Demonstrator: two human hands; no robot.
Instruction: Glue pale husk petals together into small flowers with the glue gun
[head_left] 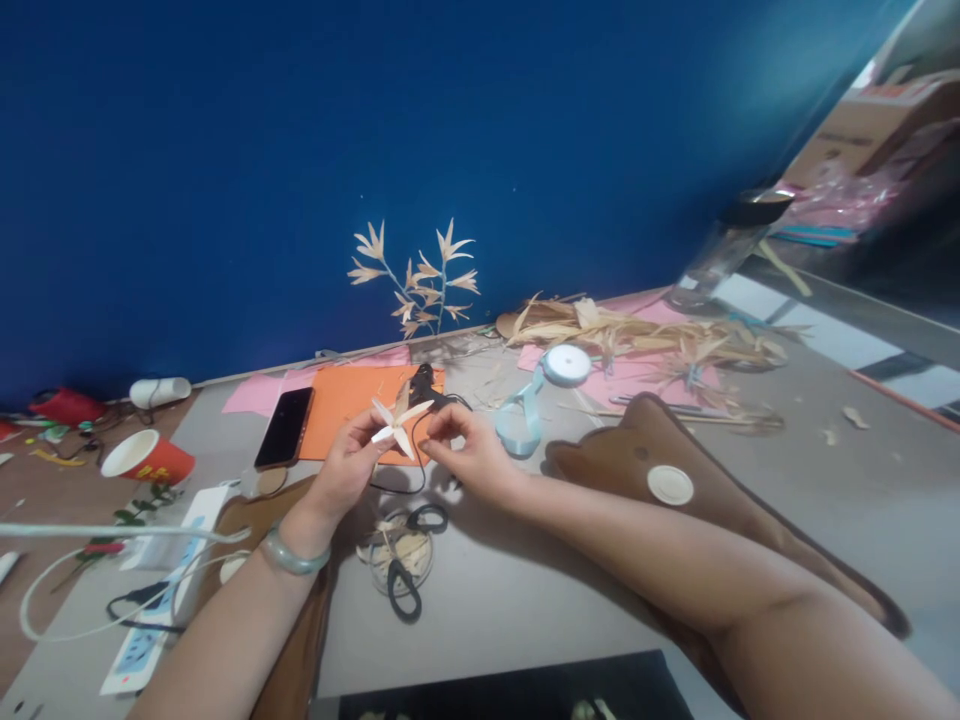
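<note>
A pale star-shaped flower (401, 424) with narrow petals is pinched in the fingers of my left hand (350, 462), above an orange sheet (326, 400). My right hand (470, 452) is just right of the flower, thumb and fingers drawn together near a petal; what they hold, if anything, is too small to make out. Black-handled scissors (405, 590) lie over a round dish of pale scraps (414, 553) below my hands. Behind them, branches with similar pale flowers (427, 285) stand upright against the blue wall.
A black phone (285, 428), red paper cup (154, 458) and power strip (161, 600) are at left. A ribbon spool (568, 364), dried husks (600, 325) and a brown cushion-like piece (705, 500) lie at right. A clear bottle (724, 250) stands farther back.
</note>
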